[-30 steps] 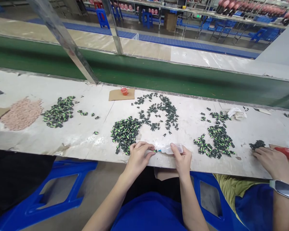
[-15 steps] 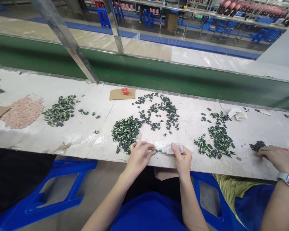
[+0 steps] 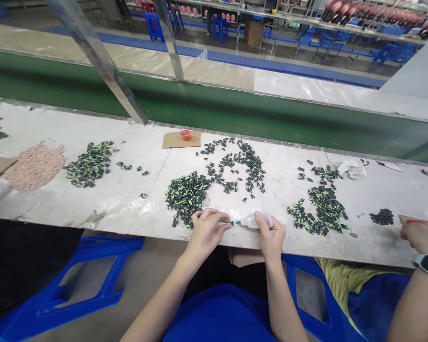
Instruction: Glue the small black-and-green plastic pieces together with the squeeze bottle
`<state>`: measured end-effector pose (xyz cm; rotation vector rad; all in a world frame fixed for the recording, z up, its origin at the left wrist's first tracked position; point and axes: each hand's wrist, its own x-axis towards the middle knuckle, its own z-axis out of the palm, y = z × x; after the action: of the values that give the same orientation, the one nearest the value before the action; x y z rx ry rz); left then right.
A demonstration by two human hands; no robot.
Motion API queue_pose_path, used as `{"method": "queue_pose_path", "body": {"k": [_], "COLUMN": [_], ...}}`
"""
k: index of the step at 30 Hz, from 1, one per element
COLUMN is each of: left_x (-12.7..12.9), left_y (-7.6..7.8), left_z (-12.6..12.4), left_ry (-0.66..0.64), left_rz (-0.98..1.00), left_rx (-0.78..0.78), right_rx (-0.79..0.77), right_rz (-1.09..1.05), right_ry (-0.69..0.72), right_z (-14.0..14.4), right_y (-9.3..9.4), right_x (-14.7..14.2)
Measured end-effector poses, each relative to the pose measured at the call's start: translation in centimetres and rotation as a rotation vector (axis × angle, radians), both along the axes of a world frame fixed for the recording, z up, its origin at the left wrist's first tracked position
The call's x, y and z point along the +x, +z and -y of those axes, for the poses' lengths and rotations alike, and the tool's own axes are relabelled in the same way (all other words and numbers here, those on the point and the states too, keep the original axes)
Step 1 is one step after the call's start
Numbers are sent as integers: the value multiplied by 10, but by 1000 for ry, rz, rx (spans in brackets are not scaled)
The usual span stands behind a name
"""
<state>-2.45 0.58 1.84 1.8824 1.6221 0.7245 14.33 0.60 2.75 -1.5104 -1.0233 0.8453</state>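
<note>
Between thumb and fingertips, my left hand (image 3: 209, 231) pinches a small black-and-green piece (image 3: 230, 223) just above the table's front edge. My right hand (image 3: 273, 236) is closed round a translucent white squeeze bottle (image 3: 251, 220), held lying sideways. Its blue tip (image 3: 238, 222) points left at the small piece, with a slight gap showing between them. Beside my left hand lies a heap of black-and-green pieces (image 3: 187, 194). Beyond both hands, small black parts (image 3: 249, 164) are scattered over the white tabletop (image 3: 150, 209).
More black-and-green pieces (image 3: 324, 209) lie to the right, with a crumpled tissue (image 3: 351, 168) behind. A red cup (image 3: 185, 135) stands on cardboard (image 3: 171, 140). Pinkish parts (image 3: 35, 166) are heaped at left. A co-worker's hand (image 3: 421, 236) is at far right, near a black pile (image 3: 382, 217).
My right hand and the bottle have shifted slightly right, widening the gap from tip to piece. My left hand stays nearly still. The co-worker's hand has moved right, away from the black pile.
</note>
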Motion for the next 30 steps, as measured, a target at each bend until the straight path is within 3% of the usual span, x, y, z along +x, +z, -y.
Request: {"method": "queue_pose_path", "body": {"k": [17,24,30], "left_x": [-2,0,-1], "left_y": [-5,-7,-6], "left_z": [1,2,1], "left_ry": [10,14,1], "left_rz": [-5,1,-26], "left_rx": [23,42,50], "right_rx": [-21,145,258], "right_rz": [-32,-223,-117], "right_ry": [6,-209,-250], "right_z": [1,-1,-19], "right_y": [-7,-23,-15], "right_x": [2,15,31]}}
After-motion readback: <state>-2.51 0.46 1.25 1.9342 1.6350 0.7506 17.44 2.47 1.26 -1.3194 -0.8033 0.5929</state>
